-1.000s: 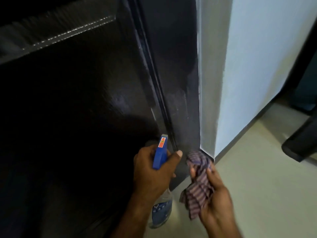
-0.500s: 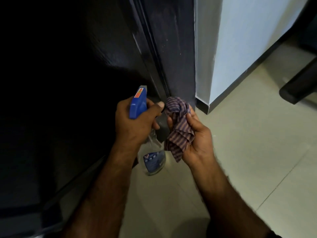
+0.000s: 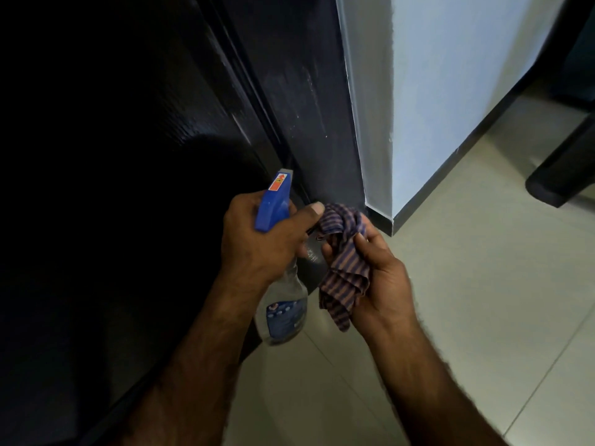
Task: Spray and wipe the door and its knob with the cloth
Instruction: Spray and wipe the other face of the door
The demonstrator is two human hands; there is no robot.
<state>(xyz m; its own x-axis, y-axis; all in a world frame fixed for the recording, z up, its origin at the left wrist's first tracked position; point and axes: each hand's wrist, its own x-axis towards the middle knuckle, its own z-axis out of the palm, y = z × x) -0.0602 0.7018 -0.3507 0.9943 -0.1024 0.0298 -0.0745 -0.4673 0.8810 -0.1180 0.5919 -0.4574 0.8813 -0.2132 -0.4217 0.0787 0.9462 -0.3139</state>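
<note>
The dark door point(image 3: 112, 156) fills the left of the view, most of it in deep shadow, and no knob can be made out anywhere on it. Next comes the left hand point(image 3: 260, 243), wrapped tightly around the neck of a spray bottle point(image 3: 283, 310) with a blue trigger head, nozzle pointing toward the door's lower edge. Just beside it, the right hand point(image 3: 383, 278) is closed on a bunched striped cloth point(image 3: 344, 265), held low near the door frame point(image 3: 306, 107), which shows pale streaks and smudges. Further right stand a light wall point(image 3: 450, 75) and the tiled floor point(image 3: 467, 300). Judging by this, the work is partway: the lower corner is being dealt with, while the knob remains to be confirmed.
</note>
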